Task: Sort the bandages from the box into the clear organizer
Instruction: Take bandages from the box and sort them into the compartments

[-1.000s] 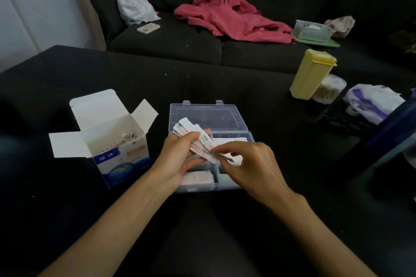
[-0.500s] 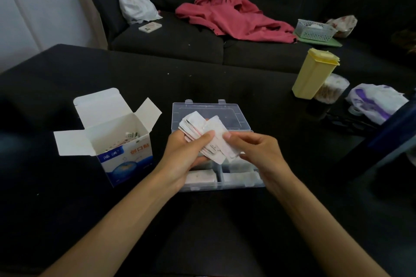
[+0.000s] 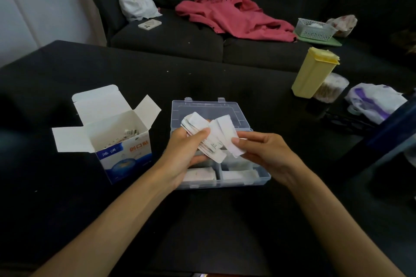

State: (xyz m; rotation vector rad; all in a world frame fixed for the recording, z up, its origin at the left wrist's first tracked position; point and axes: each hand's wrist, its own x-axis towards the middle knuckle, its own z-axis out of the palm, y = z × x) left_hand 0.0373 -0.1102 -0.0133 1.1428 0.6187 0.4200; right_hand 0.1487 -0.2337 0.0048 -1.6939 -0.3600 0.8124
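the black table (image 3: 225, 78) carries the whole job, and it is laid out so nothing needs a long reach: the box (image 3: 117, 137) stands open on the left with its flaps folded back, a few bandages still lying in its bottom, and the clear organizer (image 3: 245, 184) sits just beside it on the right, its lid thrown flat away from the person so the compartments face up under the hands. the near compartments already hold white packets, so by my reading the sorting is partly done but not finished. the left hand (image 3: 186, 153) hovers over the organizer with its fingers and thumb curled round a fanned stack of bandages (image 3: 202, 139), held slanted and spread, probably so single strips can be peeled off the top. the right hand (image 3: 263, 153) is pinching one bandage (image 3: 227, 135) between thumb and fingertips at the edge of that stack, drawing it apart from the rest; it looks ready to go down into one of the compartments directly below, though which one i cannot tell. further off, to the right, a yellow container (image 3: 313, 72) stands clear of the work and plays no part in it.
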